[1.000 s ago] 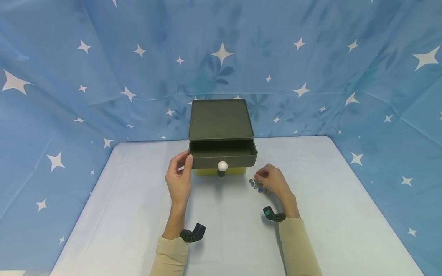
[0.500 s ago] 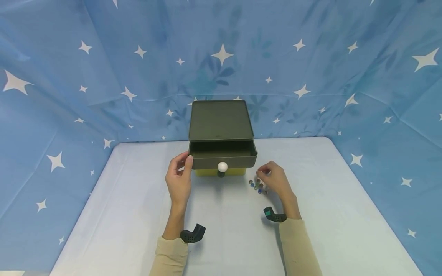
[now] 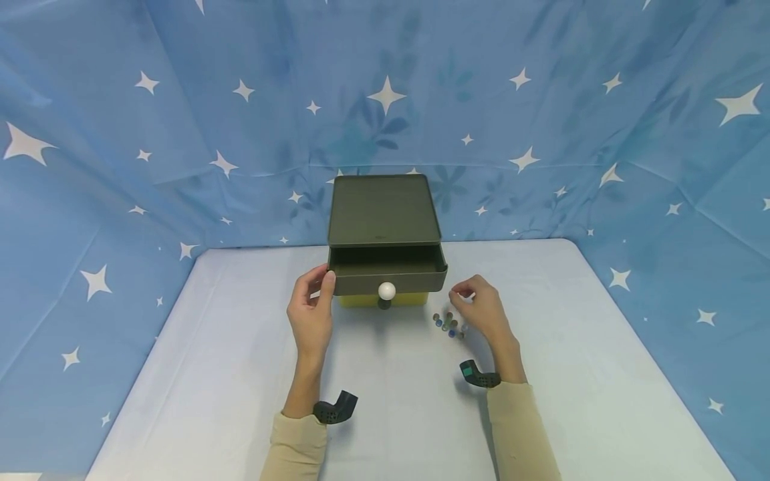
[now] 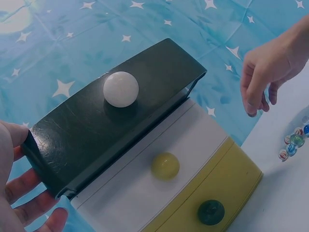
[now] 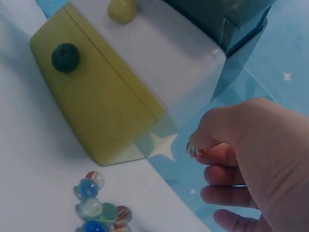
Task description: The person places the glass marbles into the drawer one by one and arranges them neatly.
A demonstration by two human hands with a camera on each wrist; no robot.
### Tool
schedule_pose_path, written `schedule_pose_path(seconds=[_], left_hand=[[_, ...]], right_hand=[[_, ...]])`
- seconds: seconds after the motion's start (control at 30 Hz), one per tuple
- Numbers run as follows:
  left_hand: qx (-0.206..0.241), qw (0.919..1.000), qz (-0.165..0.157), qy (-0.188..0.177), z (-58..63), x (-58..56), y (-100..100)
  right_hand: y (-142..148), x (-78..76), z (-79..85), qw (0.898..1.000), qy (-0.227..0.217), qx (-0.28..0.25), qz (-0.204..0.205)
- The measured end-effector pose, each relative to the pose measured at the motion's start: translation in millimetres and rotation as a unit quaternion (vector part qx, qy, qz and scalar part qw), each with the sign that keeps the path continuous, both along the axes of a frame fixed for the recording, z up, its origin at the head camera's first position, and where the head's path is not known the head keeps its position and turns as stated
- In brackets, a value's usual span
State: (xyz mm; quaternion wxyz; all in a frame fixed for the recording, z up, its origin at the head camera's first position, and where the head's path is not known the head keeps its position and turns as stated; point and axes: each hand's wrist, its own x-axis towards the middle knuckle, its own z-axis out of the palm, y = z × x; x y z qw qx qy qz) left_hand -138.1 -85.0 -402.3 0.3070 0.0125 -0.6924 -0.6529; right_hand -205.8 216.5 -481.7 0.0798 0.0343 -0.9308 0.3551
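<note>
A small stack of drawers stands at the table's back, its dark green top drawer (image 3: 359, 284) pulled out under a flat green lid (image 3: 385, 210). My left hand (image 3: 313, 312) holds that drawer by its left front corner, thumb on the front and fingers round the side. To the right of the stack, my right hand (image 3: 483, 308) is raised over the table. Between its thumb and forefinger it pinches a glass marble (image 5: 193, 150) with red and white swirls. Several more marbles, among them a blue marble (image 5: 89, 187), lie in a loose cluster below this hand.
Below the green drawer come a white drawer (image 4: 130, 181) with a yellow knob and a yellow drawer (image 4: 241, 174) with a dark green knob. A white ball knob (image 3: 387, 291) sticks out of the top drawer. Blue star-printed cloth (image 3: 541, 120) surrounds the white table (image 3: 601, 374).
My right hand has lifted away from the marble cluster, up and slightly right, with a marble in its fingertips. My left hand has stayed on the drawer.
</note>
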Motion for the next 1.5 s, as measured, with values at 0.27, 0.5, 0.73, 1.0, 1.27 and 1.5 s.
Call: schedule_pose_path(seconds=[0.27,0.5,0.73,1.0,1.27,1.5], left_hand=[[0.005,1.0000,-0.002,0.002,0.2,0.6,-0.2],[0.004,1.0000,-0.002,0.002,-0.7,0.2,-0.7],[0.009,1.0000,-0.002,0.000,-3.4,-0.2,-0.5],[0.009,0.9999,-0.006,0.006,-3.5,-1.2,0.2],[0.013,0.9999,-0.008,0.008,-0.4,-1.0,0.8],[0.021,0.9997,-0.013,0.008,-3.9,-3.9,1.1]], right_hand=[[0.6,1.1,7.3,0.998,0.060,-0.002,0.007],[-1.6,4.5,15.1,0.996,0.090,-0.013,0.012],[-4.2,9.6,22.2,0.994,0.110,-0.026,0.007],[-7.6,13.7,32.1,0.984,0.176,-0.032,0.014],[-13.1,18.7,44.4,0.975,0.215,-0.047,0.008],[-15.6,21.6,52.8,0.963,0.263,-0.062,0.014]])
